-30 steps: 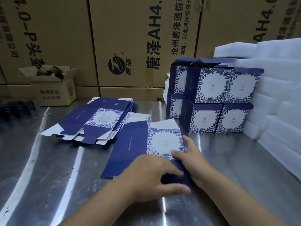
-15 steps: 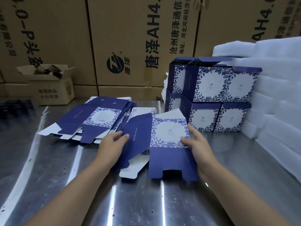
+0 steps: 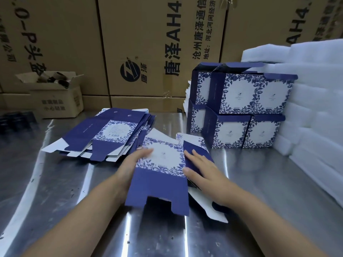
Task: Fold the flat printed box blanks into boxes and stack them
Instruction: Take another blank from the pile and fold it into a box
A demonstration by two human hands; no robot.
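Bare steel tabletop [image 3: 46, 191] lies open front left. Stacked blue floral boxes [image 3: 241, 108] and white foam slabs [image 3: 315, 117] block the right.

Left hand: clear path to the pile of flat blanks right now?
Likely yes: the pile of flat blanks sits beside the left hand, nothing between. But that hand holds the half-folded blank, so it must let go first.
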